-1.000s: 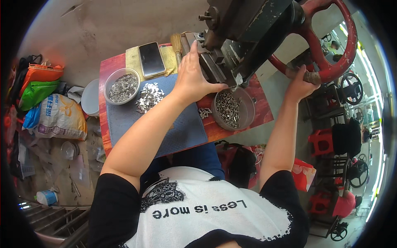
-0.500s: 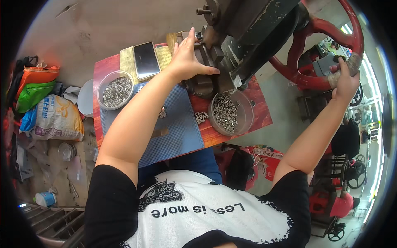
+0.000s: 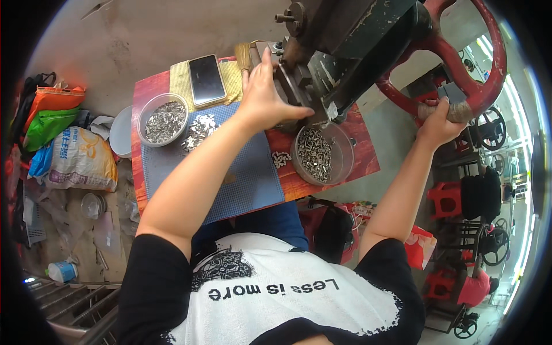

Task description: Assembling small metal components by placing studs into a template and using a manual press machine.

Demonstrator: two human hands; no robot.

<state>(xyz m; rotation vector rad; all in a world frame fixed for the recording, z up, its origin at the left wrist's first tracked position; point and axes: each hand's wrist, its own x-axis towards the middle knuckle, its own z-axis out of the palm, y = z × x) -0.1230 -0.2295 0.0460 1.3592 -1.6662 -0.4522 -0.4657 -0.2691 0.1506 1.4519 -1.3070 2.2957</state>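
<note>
My right hand is closed around a cloth-wrapped stretch of the red handwheel's rim, on the right. The wheel belongs to a dark, worn hand press at the top. My left hand is at the press's base, fingers up and apart, thumb stretched to the right along the metal block. Whether anything small lies under its palm is hidden. Left of that arm, a loose pile of small metal pieces lies on a blue mesh mat.
Two round plastic tubs, one at left and one at right, hold small metal parts. A smartphone lies on a yellow cloth. A brush stands by the press. Bags sit at far left; a person in red is at far right.
My right hand has swung left and slightly nearer, turning the handwheel with it. My left hand stays at the press base, shifted a little right. More of the metal pile now shows beside my forearm.
</note>
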